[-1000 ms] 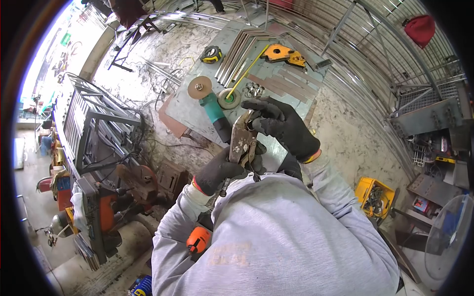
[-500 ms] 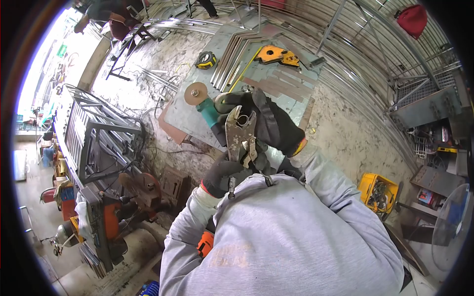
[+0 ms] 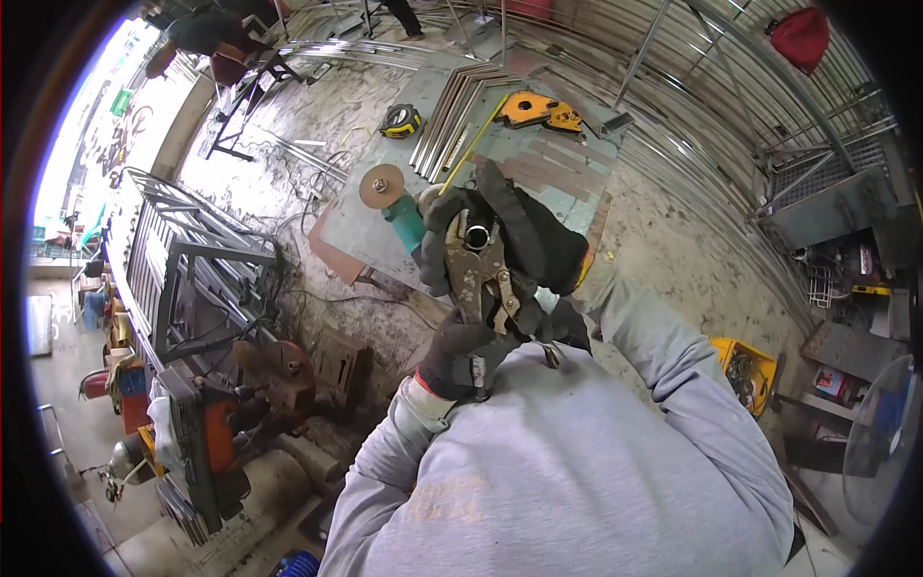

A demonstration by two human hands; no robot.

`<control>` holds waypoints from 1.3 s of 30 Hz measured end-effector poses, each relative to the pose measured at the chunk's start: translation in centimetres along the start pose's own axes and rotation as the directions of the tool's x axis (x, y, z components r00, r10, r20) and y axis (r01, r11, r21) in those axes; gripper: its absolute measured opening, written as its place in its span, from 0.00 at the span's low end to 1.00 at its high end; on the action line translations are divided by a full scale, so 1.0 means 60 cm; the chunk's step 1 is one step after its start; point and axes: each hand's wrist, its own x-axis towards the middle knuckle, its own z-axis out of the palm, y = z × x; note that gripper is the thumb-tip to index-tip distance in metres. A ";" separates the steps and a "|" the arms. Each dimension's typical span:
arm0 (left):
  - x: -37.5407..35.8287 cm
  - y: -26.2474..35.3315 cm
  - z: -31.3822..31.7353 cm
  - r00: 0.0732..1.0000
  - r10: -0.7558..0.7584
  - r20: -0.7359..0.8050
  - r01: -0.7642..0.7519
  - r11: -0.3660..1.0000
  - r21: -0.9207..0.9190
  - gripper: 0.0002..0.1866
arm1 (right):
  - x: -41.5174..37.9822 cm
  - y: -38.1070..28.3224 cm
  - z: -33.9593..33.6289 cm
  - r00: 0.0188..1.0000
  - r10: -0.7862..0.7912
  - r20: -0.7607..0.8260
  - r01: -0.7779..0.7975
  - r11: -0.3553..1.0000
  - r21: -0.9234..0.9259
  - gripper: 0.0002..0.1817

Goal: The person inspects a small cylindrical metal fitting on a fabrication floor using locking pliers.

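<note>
Locking pliers (image 3: 469,274), worn and speckled, are held up in front of my chest. A round metal ring or tube end (image 3: 478,237) sits between their jaws. My left hand (image 3: 454,358), in a dark glove, is closed round the handles at the lower end. My right hand (image 3: 540,240), gloved too, wraps about the jaw end, its fingers curling round the left side. How far the round piece extends behind the jaws is hidden. Just beyond, a teal angle grinder (image 3: 408,226) with a brown disc (image 3: 382,186) lies on a metal sheet (image 3: 346,216).
A tape measure (image 3: 400,120), an orange magnetic welding square (image 3: 527,109) and flat metal strips (image 3: 553,165) lie on the sheet. Metal frames (image 3: 207,288) and a cut-off saw (image 3: 279,370) stand left. A yellow crate (image 3: 760,370) is at right. Another person (image 3: 216,48) is at the far left.
The fingers of my right hand have come round the left side of the jaws. My left hand and the pliers' handles have shifted slightly to the right.
</note>
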 end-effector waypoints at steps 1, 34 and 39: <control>-0.005 0.003 0.002 0.996 -0.035 -0.084 0.039 0.998 0.051 0.31 | 0.001 0.001 -0.002 1.000 0.004 -0.001 -0.004 1.000 0.003 0.39; 0.015 0.020 0.062 0.991 -0.134 -0.027 0.136 0.945 0.299 0.21 | -0.020 -0.031 -0.050 0.916 -0.375 -0.146 0.121 0.604 -0.788 0.22; 0.019 0.021 0.061 0.990 -0.132 -0.048 0.140 0.935 0.327 0.21 | -0.021 -0.026 -0.038 0.909 -0.375 -0.182 0.156 0.711 -0.686 0.21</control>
